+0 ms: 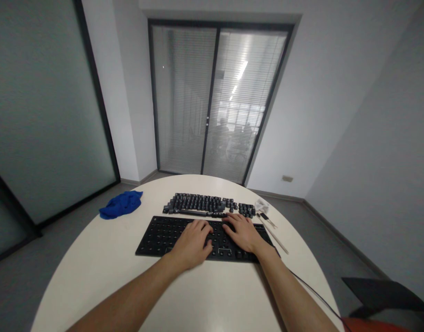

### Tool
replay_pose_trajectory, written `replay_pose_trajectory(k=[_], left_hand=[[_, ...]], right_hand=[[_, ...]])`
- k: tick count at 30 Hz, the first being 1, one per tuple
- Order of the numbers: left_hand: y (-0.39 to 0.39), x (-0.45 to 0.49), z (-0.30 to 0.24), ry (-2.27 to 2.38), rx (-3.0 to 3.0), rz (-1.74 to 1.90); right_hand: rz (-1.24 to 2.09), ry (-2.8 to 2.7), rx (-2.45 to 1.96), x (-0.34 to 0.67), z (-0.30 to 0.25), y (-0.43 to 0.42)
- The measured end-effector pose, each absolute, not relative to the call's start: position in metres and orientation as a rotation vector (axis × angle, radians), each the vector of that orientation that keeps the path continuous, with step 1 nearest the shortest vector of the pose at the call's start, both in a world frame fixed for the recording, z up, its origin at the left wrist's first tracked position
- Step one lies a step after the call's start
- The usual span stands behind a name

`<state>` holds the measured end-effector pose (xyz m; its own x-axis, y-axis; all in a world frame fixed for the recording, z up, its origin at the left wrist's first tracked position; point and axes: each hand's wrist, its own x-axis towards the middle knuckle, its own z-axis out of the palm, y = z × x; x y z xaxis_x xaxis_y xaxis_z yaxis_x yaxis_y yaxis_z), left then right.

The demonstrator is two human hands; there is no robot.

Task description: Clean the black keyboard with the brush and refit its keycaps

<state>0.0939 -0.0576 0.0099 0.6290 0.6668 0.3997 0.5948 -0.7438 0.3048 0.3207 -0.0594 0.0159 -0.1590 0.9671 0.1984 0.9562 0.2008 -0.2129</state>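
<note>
Working over the black keyboard base at lower centre seems the current step; handling the loose keycaps above it calls for fine fingertip control. The left hand is loosely curled, the right hand spread toward the caps; whether either grips one, I can't tell. Brands and key legends are unreadable.

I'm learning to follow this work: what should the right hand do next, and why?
The right hand might best pick up one of the loose keycaps: it is close to them, and the keyboard shows many key positions without caps.
</note>
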Motion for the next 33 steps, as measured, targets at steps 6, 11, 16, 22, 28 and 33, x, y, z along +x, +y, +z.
replay_pose_trajectory(k=[6,11,16,22,28,33], left_hand=[[-0.058,0.094,0.011,1.067,2.699,0.743],[-0.058,0.094,0.012,1.066,2.701,0.742],[-0.059,0.094,0.013,1.064,2.7,0.734],[-0.059,0.093,0.014,1.061,2.693,0.728],[-0.059,0.093,0.014,1.062,2.694,0.716],[-0.059,0.093,0.014,1.052,2.693,0.724]], right_hand=[[0.045,-2.182,-1.806,0.322,0.015,-0.061],[0.037,-2.18,-1.804,0.324,0.011,-0.058],[0.026,-2.152,-1.766,0.325,0.01,-0.059],[0.041,-2.095,-1.682,0.327,0.009,-0.059],[0.099,-1.978,-1.503,0.335,0.018,-0.063],[0.221,-1.893,-1.451,0.337,0.034,-0.079]])
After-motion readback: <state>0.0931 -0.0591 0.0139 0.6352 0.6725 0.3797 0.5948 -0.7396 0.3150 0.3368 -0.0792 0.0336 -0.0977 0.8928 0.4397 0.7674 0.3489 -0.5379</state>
